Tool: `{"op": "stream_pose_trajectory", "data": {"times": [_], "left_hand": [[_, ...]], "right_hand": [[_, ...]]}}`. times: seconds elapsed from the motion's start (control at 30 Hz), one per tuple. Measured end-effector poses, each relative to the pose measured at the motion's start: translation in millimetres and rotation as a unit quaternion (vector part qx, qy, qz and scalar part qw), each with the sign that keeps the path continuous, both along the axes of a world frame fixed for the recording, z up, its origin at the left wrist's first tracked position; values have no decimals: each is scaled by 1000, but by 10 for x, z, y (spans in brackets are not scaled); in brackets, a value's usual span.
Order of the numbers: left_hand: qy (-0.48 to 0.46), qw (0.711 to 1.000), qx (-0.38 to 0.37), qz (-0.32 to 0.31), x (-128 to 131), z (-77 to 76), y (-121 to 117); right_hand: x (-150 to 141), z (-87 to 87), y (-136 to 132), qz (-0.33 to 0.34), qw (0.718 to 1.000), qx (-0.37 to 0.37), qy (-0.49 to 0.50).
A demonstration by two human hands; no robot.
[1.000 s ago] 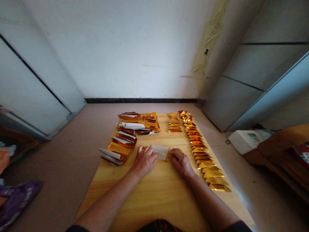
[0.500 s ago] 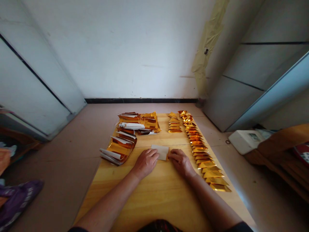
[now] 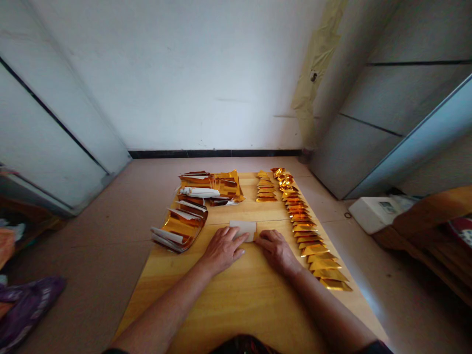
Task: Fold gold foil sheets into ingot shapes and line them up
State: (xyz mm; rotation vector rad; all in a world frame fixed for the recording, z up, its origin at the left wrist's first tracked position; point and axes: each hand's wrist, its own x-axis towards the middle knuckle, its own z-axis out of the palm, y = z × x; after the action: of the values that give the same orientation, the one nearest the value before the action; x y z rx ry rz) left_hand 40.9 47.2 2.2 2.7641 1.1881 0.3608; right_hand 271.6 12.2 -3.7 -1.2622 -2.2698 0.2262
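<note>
Left hand [image 3: 223,251] and right hand [image 3: 277,253], open and flat, meet a pale paper sheet [image 3: 242,230] at their 12 o'clock, its near edge hidden

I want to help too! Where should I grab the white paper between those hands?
Probably pinch the far edge of the white paper, reaching in from the far side of the wooden board. The paper lies flat, and that edge is free, while the left hand and right hand crowd its near side.
</note>
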Motion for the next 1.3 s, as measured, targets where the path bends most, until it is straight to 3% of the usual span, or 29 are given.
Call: {"op": "stream_pose_trajectory", "data": {"times": [0.43, 0.83, 1.07, 1.3], "left_hand": [[24, 999, 4, 22, 61, 62, -24], [22, 997, 23, 66, 162, 11, -124], [0, 1000, 16, 6, 214, -14, -99], [1, 1000, -14, 21, 265, -30, -113]], "right_hand": [[-105, 117, -65, -44, 989, -6, -138], [-106, 82, -75, -45, 991, -14, -128], [-104, 69, -67, -50, 990, -21, -129], [-104, 83, -65, -45, 991, -27, -123]]}}
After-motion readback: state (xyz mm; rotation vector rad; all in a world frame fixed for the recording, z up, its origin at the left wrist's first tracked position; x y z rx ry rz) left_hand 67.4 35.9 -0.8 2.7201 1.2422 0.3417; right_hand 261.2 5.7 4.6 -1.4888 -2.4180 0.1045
